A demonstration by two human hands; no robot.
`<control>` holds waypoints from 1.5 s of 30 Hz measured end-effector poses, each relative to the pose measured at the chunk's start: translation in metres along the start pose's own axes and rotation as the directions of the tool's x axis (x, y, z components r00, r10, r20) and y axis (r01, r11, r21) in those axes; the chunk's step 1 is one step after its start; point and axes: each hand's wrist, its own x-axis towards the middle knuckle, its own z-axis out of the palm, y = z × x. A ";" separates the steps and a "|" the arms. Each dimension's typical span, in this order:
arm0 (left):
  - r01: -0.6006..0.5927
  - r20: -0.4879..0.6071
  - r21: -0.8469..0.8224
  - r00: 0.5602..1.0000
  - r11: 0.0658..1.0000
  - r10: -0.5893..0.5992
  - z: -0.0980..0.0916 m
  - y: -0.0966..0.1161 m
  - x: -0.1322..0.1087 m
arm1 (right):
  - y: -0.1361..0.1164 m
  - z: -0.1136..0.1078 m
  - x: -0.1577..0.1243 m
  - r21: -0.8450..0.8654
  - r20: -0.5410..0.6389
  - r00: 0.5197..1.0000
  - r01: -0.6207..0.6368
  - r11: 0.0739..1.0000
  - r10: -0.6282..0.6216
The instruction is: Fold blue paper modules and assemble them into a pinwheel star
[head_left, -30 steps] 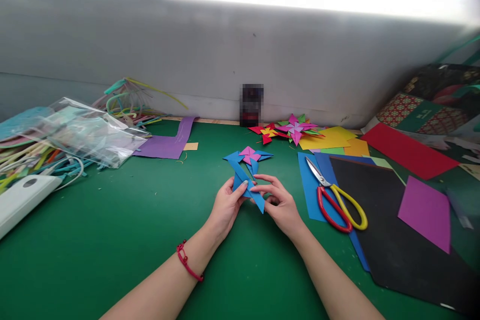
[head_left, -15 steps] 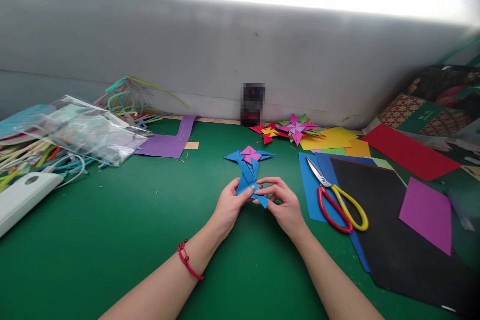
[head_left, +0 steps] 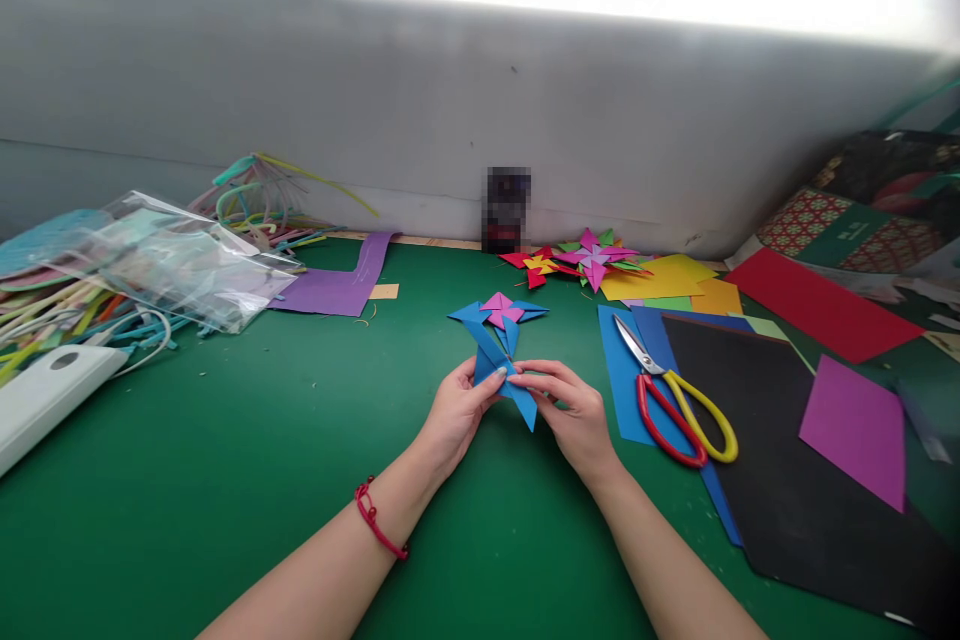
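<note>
A piece of folded blue paper [head_left: 489,354], with pointed ends, is held just above the table between both hands. My left hand [head_left: 459,410] grips its left side, the thumb pressed on the front. On the other side my right hand [head_left: 571,408] pinches the paper near its centre, fingertips close to the left thumb. The back of the piece and some fingertips are hidden. Right behind it lies a blue and pink paper star [head_left: 501,308], partly covered by the upper points of the held piece.
Red-and-yellow-handled scissors [head_left: 675,400] rest on blue and black sheets [head_left: 772,460] at the right. Several folded paper stars [head_left: 592,258] lie at the back. Left are purple paper [head_left: 330,288], a clear plastic bag [head_left: 187,260], craft strips and a white device [head_left: 56,400].
The blue folded paper has turned a little in my hands: its upper point leans further left and its lower point hangs lower. Both hands stay nearly in place.
</note>
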 end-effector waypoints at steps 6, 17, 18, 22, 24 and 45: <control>0.032 0.030 0.042 0.999 0.999 -0.033 0.002 0.003 -0.003 | 0.002 -0.004 -0.001 -0.041 0.034 0.999 0.003 0.999 -0.001; -0.053 0.046 0.169 0.998 0.984 0.046 -0.003 -0.007 0.001 | 0.004 -0.002 0.001 0.049 0.029 0.998 -0.048 0.998 0.047; -0.059 0.045 0.172 0.998 0.983 0.052 -0.003 -0.008 0.001 | 0.003 -0.001 0.001 0.067 0.023 0.998 -0.067 0.995 0.066; -0.034 0.043 0.142 0.999 0.989 0.028 0.000 -0.004 0.000 | -0.001 0.001 0.004 0.155 0.000 0.992 -0.126 0.980 0.127; -0.016 0.049 0.130 0.999 0.991 0.010 0.002 -0.001 -0.002 | -0.001 0.000 0.005 0.219 -0.015 0.987 -0.156 0.963 0.163; 0.066 0.115 0.059 0.991 0.996 -0.073 0.002 0.002 -0.002 | 0.002 0.000 0.009 0.410 0.060 0.961 -0.272 0.871 0.271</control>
